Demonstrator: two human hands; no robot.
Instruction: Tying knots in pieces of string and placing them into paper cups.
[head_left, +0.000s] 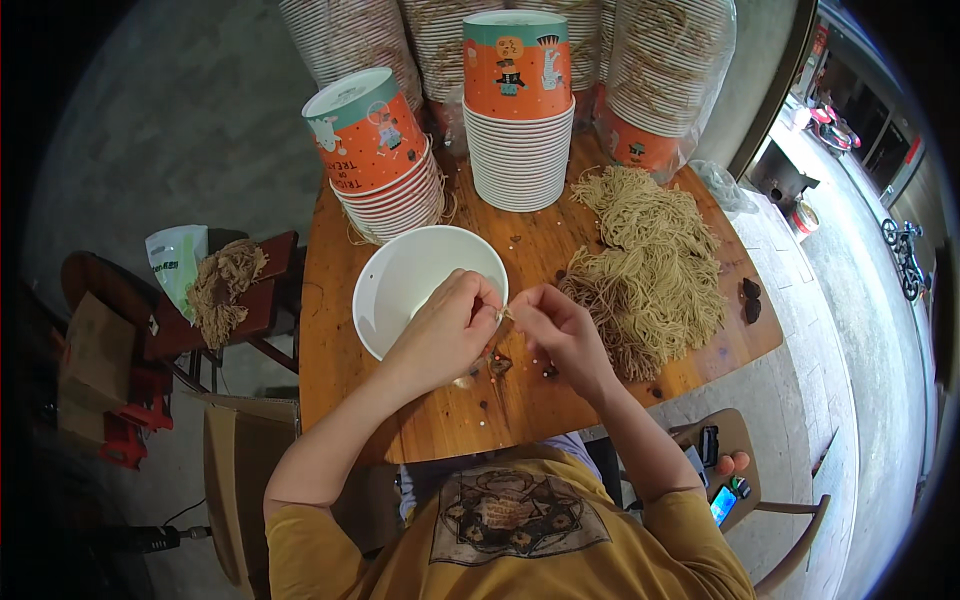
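A white paper bucket [385, 280] stands on the wooden table in front of me, its open mouth facing up. Against the right side of its rim, my left hand [450, 325] is closed in a pinch. My right hand [562, 328] pinches just to the right, its fingertips almost meeting the left ones. Between them shows a short pale bit of twine [504, 312]; the fingers hide most of it. Right of my right hand lies a big heap of tan twine lengths [650, 270].
Two upside-down stacks of orange buckets [518, 140] [370, 150] stand behind, with bagged stacks [665, 70] farther back. Small beads and dark bits [500, 365] lie near my hands. Two dark objects [751, 300] sit by the right edge. More twine [225, 285] hangs on a stool at left.
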